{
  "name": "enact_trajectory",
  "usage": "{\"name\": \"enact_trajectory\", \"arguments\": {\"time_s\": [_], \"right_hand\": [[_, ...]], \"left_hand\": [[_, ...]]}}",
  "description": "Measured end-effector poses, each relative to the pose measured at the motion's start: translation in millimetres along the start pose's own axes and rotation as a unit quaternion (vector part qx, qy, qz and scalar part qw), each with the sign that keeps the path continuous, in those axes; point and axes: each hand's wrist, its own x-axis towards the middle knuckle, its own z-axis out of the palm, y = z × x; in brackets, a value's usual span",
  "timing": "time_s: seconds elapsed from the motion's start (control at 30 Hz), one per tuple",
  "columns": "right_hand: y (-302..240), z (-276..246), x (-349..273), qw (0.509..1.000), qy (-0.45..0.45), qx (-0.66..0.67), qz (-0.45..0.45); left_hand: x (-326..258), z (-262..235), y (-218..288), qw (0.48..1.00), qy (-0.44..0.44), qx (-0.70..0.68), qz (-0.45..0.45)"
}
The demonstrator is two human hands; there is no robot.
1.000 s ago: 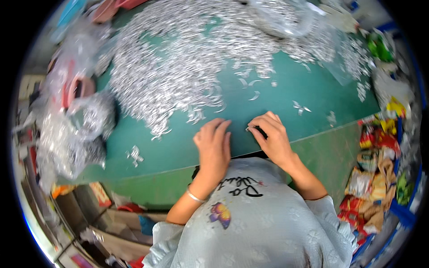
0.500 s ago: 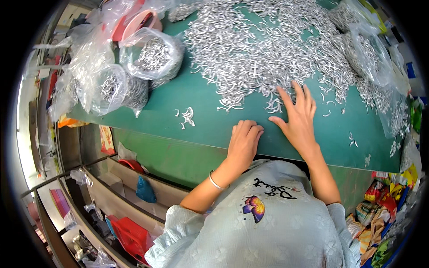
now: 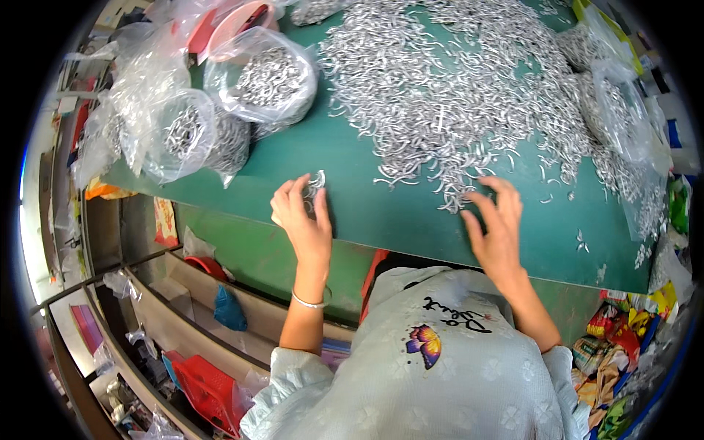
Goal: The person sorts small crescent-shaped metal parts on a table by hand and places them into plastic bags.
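Observation:
Curved silver metal pieces (image 3: pixel 440 103) lie in a wide loose heap across the green table (image 3: pixel 352 209). At the table's near left, my left hand (image 3: pixel 303 224) reaches over a small cluster of the same pieces (image 3: pixel 315 183), thumb and fingers apart around it; some of the cluster is hidden behind the fingers. My right hand (image 3: pixel 501 231) is at the heap's near edge, fingers bent and thumb spread away from them. Its index fingertip is close to a few pieces; whether it touches them I cannot tell. No piece shows in its grasp.
Clear plastic bags of metal pieces (image 3: pixel 268 81) stand at the back left beside a pink basket (image 3: pixel 242 26). More filled bags (image 3: pixel 620 103) line the right side. Drawers (image 3: pixel 198 301) and a red plastic basket (image 3: pixel 209 389) are below left; colourful packets (image 3: pixel 616 323) lie lower right.
My left hand has moved left from the table's front edge to the small cluster, and its fingers have spread. My right hand has drawn back slightly toward me, its fingers more bent.

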Motion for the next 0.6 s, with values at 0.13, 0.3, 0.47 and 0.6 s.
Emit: {"name": "enact_trajectory", "arguments": {"time_s": [0.13, 0.3, 0.47, 0.6], "right_hand": [[-13, 6, 16, 0.999, -0.012, -0.01, -0.028], [-45, 33, 45, 0.986, -0.032, 0.063, -0.148], [-76, 112, 102, 0.965, -0.044, 0.108, -0.236], [-81, 132, 119, 0.955, -0.045, 0.035, -0.291]], "left_hand": [[2, -6, 5, 0.998, -0.045, 0.029, -0.012], [4, -5, -4, 0.998, -0.061, 0.022, 0.004], [12, -4, -14, 0.998, -0.058, 0.016, 0.029], [15, -5, -27, 0.997, -0.068, -0.014, 0.04]]}}
